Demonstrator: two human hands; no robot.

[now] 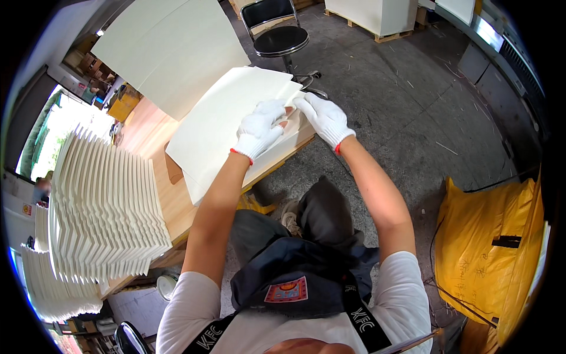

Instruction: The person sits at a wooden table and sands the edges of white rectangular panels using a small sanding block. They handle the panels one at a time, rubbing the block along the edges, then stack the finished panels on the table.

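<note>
We have both gloved hands on a stack of cream paper sheets (227, 127) that lies at about 11 o'clock from the middle of the view, on the corner of a wooden table (162, 197). Our left hand (259, 133) rests on top of the stack, fingers curled down over the near corner of the uppermost sheets. Our right hand (326, 120) sits just beside it at 12 o'clock, thumb and fingers pinched narrow on the corner edge of a sheet, touching the fingertips of the left hand. Both hands wear white knit gloves with red cuffs.

Beyond the stack, toward 11 o'clock, a larger pile of big cream sheets (171, 50) leans or lies across the far part of the table. At 9 o'clock a fanned heap of folded cream pieces (106, 206) fills the near end of the table, with more of the same below it at 8 o'clock. A black office chair (282, 38) stands on the grey concrete floor (413, 106) at 12 o'clock, just past our hands. At 4 o'clock sits a yellow sack (486, 248), well apart from the table. A pallet bearing a pale block (377, 17) stands at 1 o'clock.
</note>
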